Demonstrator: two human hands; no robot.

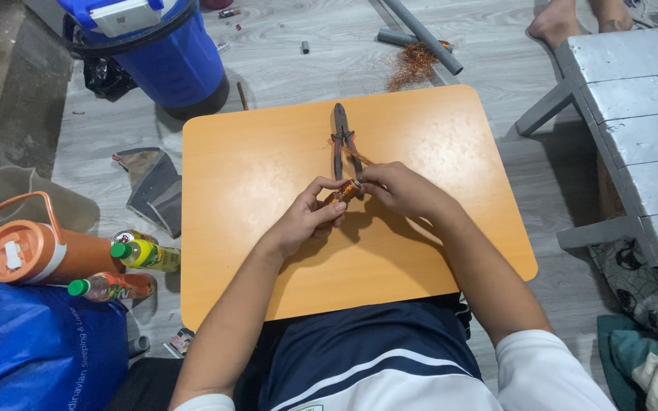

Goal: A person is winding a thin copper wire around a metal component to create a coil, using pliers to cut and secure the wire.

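Hands, left (310, 217) and right (394, 186), both pinch one copper coil (343, 192); one pliers (342, 141) nearby.

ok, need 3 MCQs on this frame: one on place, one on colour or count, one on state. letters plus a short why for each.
1. Where do the pliers lie?
A. on the orange board, beyond the hands
B. on the grey bench
C. on the floor by the blue bin

2. What colour are the caps of the two bottles lying left of the board?
A. red
B. green
C. white

3. How is the small copper-coloured coil held?
A. lying loose on the board
B. gripped in the pliers
C. pinched between the left hand and the right hand

Answers
1 A: the pliers rest flat on the board just past the fingers.
2 B: both caps show green.
3 C: fingers of both hands close on the coil, and the pliers lie untouched.
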